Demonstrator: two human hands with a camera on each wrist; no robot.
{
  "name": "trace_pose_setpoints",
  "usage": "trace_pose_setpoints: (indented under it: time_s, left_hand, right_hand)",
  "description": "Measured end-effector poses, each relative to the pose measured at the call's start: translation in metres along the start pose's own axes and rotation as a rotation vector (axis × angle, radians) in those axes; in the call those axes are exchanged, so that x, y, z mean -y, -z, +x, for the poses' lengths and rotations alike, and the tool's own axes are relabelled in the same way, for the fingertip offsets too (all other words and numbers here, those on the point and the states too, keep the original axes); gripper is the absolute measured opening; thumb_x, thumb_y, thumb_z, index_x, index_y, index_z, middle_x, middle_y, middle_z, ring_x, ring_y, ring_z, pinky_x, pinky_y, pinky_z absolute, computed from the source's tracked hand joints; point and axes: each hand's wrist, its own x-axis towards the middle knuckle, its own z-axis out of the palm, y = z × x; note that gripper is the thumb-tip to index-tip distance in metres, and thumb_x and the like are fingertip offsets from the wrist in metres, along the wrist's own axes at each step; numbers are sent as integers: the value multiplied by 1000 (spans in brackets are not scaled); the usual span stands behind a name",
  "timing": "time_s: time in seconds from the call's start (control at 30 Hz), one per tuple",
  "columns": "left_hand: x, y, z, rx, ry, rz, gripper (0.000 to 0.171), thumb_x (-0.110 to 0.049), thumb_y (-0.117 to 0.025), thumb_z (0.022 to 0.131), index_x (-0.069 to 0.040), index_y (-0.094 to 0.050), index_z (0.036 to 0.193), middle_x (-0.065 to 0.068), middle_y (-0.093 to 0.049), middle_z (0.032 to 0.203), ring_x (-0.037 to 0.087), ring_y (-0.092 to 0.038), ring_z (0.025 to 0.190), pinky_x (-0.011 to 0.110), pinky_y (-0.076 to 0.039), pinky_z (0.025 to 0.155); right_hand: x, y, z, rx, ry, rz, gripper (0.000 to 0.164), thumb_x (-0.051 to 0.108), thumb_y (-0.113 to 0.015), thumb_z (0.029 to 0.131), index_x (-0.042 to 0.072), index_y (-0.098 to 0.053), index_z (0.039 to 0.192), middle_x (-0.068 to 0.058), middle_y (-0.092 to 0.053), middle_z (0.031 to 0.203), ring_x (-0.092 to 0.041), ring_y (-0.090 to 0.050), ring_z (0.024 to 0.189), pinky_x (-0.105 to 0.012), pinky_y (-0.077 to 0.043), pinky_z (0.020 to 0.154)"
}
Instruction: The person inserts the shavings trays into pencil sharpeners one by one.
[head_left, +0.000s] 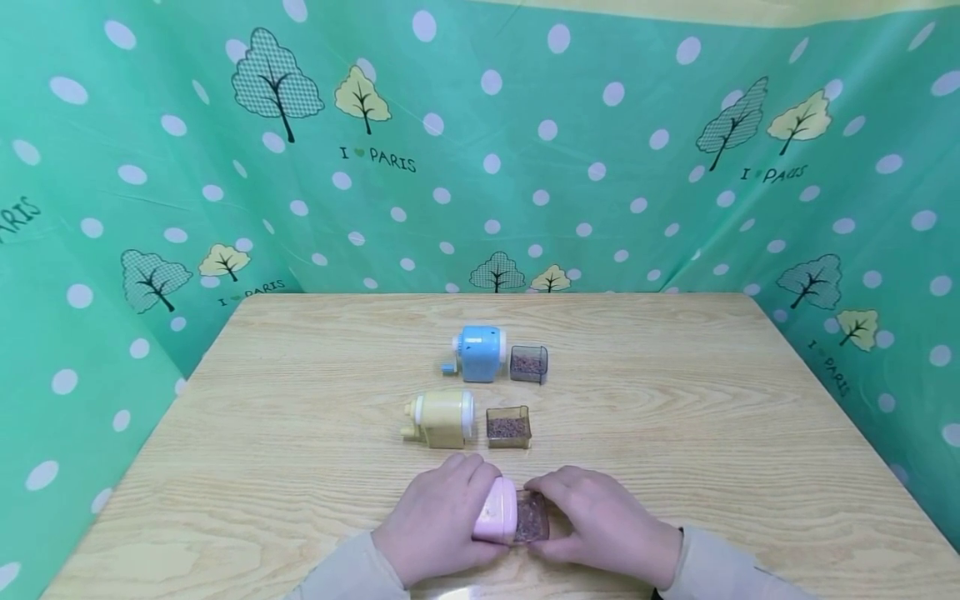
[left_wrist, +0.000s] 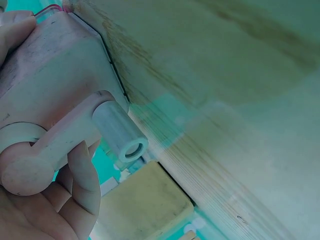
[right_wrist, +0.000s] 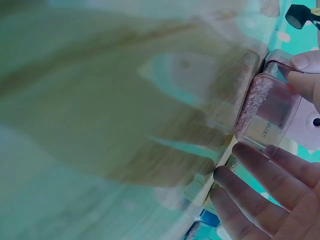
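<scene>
My left hand grips a pink crank pencil sharpener near the table's front edge. In the left wrist view the fingers wrap its body, and the crank handle sticks out beside them. My right hand pinches the see-through shavings drawer between thumb and fingers. Dark shavings lie inside this drawer, which is partly out of the sharpener's right end. The right wrist view shows the thumb on one side of the drawer and a fingertip on the other, with the remaining fingers spread.
Beyond my hands stands a yellow sharpener, its shavings-filled drawer apart at its right. Farther back is a blue sharpener with another drawer of shavings beside it. Green dotted cloth surrounds the wooden table.
</scene>
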Motion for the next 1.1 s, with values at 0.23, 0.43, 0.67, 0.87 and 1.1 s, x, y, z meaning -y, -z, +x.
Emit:
trace_pose_setpoints:
  time_s: [0.23, 0.43, 0.67, 0.87, 1.1]
  left_hand:
    - [0, 1, -1, 4, 5, 6, 58, -51, -81, 66, -12, -61, 104, -6, -56, 91, 5, -46, 77, 18, -44, 55]
    - [-1, 1, -1, -3, 2, 8, 58, -51, -81, 66, -12, -61, 105, -6, -57, 92, 6, -46, 77, 19, -44, 55]
    - [0, 0, -1, -11, -1, 4, 56, -50, -81, 66, -13, -61, 104, -6, -56, 91, 6, -46, 77, 18, -43, 54]
    - [0, -1, -1, -10, -4, -2, 56, -50, -81, 66, -13, -61, 104, -6, -57, 91, 6, -46, 77, 19, -44, 56]
    - [1, -1, -1, -17, -7, 3, 58, -50, -81, 66, -13, -61, 105, -5, -58, 92, 7, -47, 78, 19, -46, 56]
  right_hand:
    - [1, -2, 1, 7, 0, 6, 57, 50, -75, 78, 8, -71, 116, 1, -72, 100, -11, -65, 88, -32, -58, 75]
    - [2, -1, 3, 19, -2, 29, 54, 47, -76, 78, 8, -71, 115, 2, -71, 100, -9, -64, 88, -32, -58, 75]
    - [3, -1, 5, 23, 7, 34, 54, 48, -75, 79, 9, -70, 116, 2, -71, 101, -10, -64, 89, -32, -58, 77]
    - [4, -2, 6, 14, 17, 24, 53, 47, -76, 79, 9, -71, 116, 3, -72, 100, -10, -64, 88, -32, -58, 77]
    - [5, -1, 8, 33, 4, 25, 54, 50, -73, 81, 8, -71, 116, 2, -72, 101, -10, -65, 90, -33, -57, 78]
